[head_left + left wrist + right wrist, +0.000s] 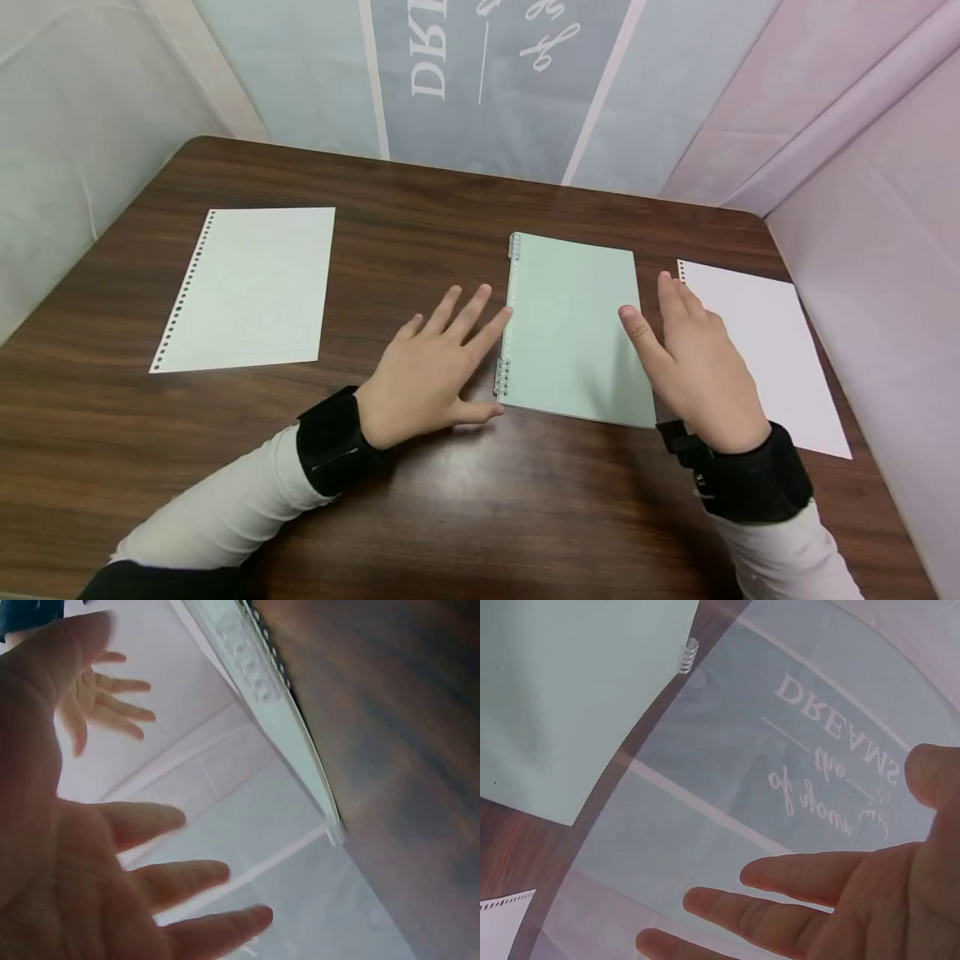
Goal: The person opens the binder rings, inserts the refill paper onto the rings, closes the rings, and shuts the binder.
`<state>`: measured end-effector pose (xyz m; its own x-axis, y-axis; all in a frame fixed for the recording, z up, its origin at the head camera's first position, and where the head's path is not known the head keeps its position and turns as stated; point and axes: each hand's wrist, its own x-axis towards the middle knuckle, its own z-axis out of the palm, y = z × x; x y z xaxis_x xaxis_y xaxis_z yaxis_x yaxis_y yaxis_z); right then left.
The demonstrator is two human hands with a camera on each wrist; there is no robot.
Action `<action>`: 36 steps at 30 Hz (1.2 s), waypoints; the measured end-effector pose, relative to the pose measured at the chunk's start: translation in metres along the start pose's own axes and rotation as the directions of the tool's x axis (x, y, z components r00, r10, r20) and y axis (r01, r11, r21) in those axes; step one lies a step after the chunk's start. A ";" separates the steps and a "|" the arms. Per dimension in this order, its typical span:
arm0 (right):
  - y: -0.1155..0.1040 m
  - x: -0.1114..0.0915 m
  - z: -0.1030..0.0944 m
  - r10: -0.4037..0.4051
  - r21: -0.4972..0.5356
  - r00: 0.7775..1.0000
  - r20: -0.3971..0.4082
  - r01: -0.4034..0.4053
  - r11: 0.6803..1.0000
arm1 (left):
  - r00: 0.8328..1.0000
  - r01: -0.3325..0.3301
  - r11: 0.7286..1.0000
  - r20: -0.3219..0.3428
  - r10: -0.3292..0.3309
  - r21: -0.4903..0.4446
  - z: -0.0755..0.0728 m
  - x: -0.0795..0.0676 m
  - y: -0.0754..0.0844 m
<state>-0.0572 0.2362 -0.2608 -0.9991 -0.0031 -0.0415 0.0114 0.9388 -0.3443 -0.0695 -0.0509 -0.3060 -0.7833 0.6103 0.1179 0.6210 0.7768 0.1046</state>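
A pale green spiral notebook lies closed on the table, its wire binding along the left edge. My left hand hovers beside that binding, fingers spread and straight, holding nothing. Over the notebook's right edge is my right hand, its fingers extended and the thumb apart, also holding nothing. Behind the right hand lies a white punched sheet, partly covered by it in the head view. In the right wrist view the green cover and the straight fingers are apart.
Another white sheet with a row of punched holes lies at the left of the dark wooden table. Printed cloth hangs behind the table's far edge, and pale cloth stands along both sides.
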 end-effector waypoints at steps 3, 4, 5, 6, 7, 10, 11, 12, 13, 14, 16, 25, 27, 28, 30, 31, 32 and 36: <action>0.008 0.002 -0.004 0.016 0.039 1.000 0.011 -0.016 0.999 | 0.994 -0.072 0.997 -0.078 0.072 -0.001 0.002 0.002 0.004; 0.010 0.003 -0.005 0.023 0.055 1.000 0.008 -0.023 0.998 | 0.991 -0.086 0.996 -0.103 0.085 -0.003 0.002 0.003 0.006; 0.012 0.004 -0.007 0.033 0.071 0.999 0.005 -0.033 0.997 | 0.987 -0.096 0.995 -0.127 0.095 -0.002 0.002 0.004 0.008; 0.015 0.005 -0.008 0.039 0.088 0.999 -0.003 -0.038 0.995 | 0.984 -0.105 0.994 -0.148 0.104 0.000 0.002 0.006 0.010; 0.017 0.007 -0.009 0.045 0.103 0.999 -0.012 -0.043 0.994 | 0.981 -0.110 0.994 -0.163 0.109 0.004 0.001 0.008 0.011; 0.022 0.010 -0.011 0.066 0.129 0.997 -0.033 -0.062 0.990 | 0.976 -0.130 0.991 -0.173 0.132 0.026 0.000 0.013 0.017; 0.024 0.011 -0.011 0.070 0.134 0.997 -0.033 -0.065 0.989 | 0.975 -0.139 0.990 -0.170 0.143 0.032 0.000 0.016 0.019; 0.026 0.012 -0.012 0.069 0.138 0.997 -0.033 -0.064 0.988 | 0.974 -0.149 0.988 -0.166 0.153 0.035 -0.001 0.017 0.021; 0.027 0.013 -0.012 0.068 0.136 0.997 -0.032 -0.063 0.989 | 0.974 -0.157 0.987 -0.158 0.162 0.039 -0.001 0.019 0.023; 0.029 0.014 -0.012 0.066 0.133 0.997 -0.033 -0.061 0.989 | 0.973 -0.166 0.985 -0.153 0.171 0.042 -0.001 0.021 0.025; 0.032 0.015 -0.012 0.056 0.132 0.998 -0.038 -0.050 0.990 | 0.971 -0.183 0.982 -0.149 0.188 0.045 -0.001 0.025 0.028; 0.048 0.023 -0.012 0.029 0.108 0.999 -0.043 -0.025 0.994 | 0.968 -0.224 0.973 -0.109 0.228 0.054 0.002 0.051 0.042; 0.051 0.025 -0.011 0.029 0.109 0.999 -0.036 -0.025 0.994 | 0.973 -0.219 0.974 -0.062 0.223 0.060 0.004 0.055 0.047; 0.052 0.026 -0.011 0.025 0.110 0.999 -0.034 -0.022 0.994 | 0.975 -0.217 0.974 -0.033 0.219 0.063 0.004 0.057 0.050; 0.055 0.028 -0.009 0.015 0.114 1.000 -0.025 -0.012 0.993 | 0.976 -0.215 0.975 0.028 0.214 0.061 0.005 0.060 0.054; 0.057 0.029 -0.008 0.012 0.115 1.000 -0.017 -0.010 0.993 | 0.975 -0.217 0.974 0.058 0.213 0.060 0.005 0.062 0.056; 0.058 0.030 -0.007 0.015 0.115 1.000 -0.006 -0.014 0.993 | 0.973 -0.219 0.974 0.083 0.214 0.057 0.006 0.063 0.058; 0.064 0.033 -0.004 0.030 0.112 0.998 0.055 -0.036 0.993 | 0.962 -0.233 0.971 0.162 0.221 0.058 0.008 0.067 0.062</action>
<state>-0.0898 0.2978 -0.2811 -0.9946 0.0056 -0.1035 0.0513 0.8940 -0.4452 -0.0834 0.0394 -0.2999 -0.6205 0.7839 -0.0236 0.7837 0.6209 0.0168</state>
